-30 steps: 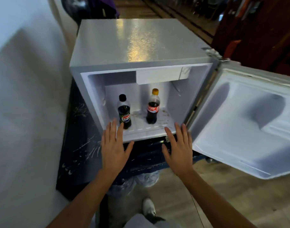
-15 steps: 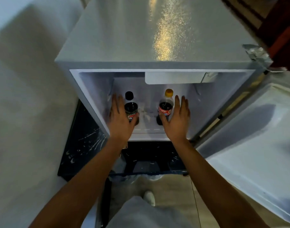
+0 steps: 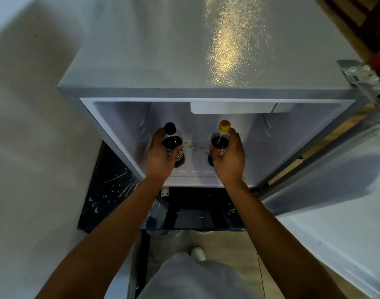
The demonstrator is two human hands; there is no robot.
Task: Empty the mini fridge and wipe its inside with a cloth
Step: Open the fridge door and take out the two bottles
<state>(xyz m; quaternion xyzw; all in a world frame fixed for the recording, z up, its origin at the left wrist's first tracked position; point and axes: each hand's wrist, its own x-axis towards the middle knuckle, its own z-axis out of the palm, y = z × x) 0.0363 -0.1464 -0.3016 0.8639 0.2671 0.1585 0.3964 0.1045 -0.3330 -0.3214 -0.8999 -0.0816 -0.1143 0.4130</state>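
The grey mini fridge point(image 3: 184, 61) stands open in front of me, its door point(image 3: 335, 201) swung out to the right. Inside, on the white floor, two dark soda bottles stand upright. My left hand point(image 3: 158, 158) is wrapped around the black-capped bottle point(image 3: 172, 141) on the left. My right hand point(image 3: 230, 160) is wrapped around the yellow-capped bottle point(image 3: 221, 141) on the right. Both bottles' lower halves are partly hidden behind my fingers. No cloth is in view.
A white wall point(image 3: 29, 147) runs close along the fridge's left side. The fridge rests on a dark scratched stand point(image 3: 111, 186). A white freezer flap point(image 3: 232, 107) hangs under the fridge ceiling. My knee and shoe point(image 3: 197, 252) are over the wooden floor below.
My hands went from hovering at the fridge's front edge into the cavity and closed on the two bottles. My head moved closer and looks further down.
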